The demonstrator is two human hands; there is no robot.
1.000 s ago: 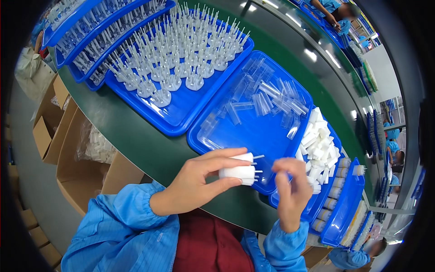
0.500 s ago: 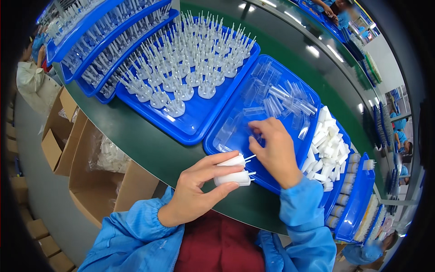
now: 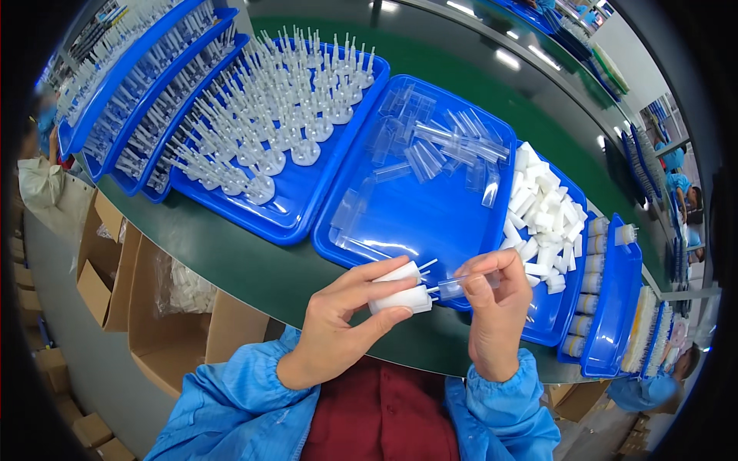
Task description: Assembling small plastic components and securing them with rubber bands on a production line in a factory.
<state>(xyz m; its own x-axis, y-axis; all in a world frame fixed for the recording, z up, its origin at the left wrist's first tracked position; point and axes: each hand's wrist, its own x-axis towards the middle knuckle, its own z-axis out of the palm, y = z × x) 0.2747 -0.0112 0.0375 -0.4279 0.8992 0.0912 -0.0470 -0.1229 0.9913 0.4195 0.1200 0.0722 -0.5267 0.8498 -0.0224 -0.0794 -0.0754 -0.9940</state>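
My left hand (image 3: 327,334) grips a pair of white cylindrical pieces (image 3: 406,298) side by side between thumb and fingers. Thin white prongs stick out of their right ends. Between thumb and fingertips, my right hand (image 3: 496,319) pinches a clear plastic sleeve (image 3: 453,287), its left end close to the prongs of the lower piece. Whether sleeve and prongs touch, I cannot tell. Beyond both hands lies a blue tray (image 3: 430,223) with a loose heap of similar clear sleeves (image 3: 434,150).
To the left, a blue tray (image 3: 296,203) carries many upright pronged translucent parts, beside more stacked trays (image 3: 123,146). White blocks (image 3: 542,207) fill a tray at right, near a blue tray of capped cylinders (image 3: 588,303). Open cardboard boxes (image 3: 157,330) stand below the green table's (image 3: 223,261) left edge.
My right hand has come back from over the sleeve tray toward my body, and a clear sleeve now shows in its fingers. The left hand keeps its grip. The view has shifted somewhat.
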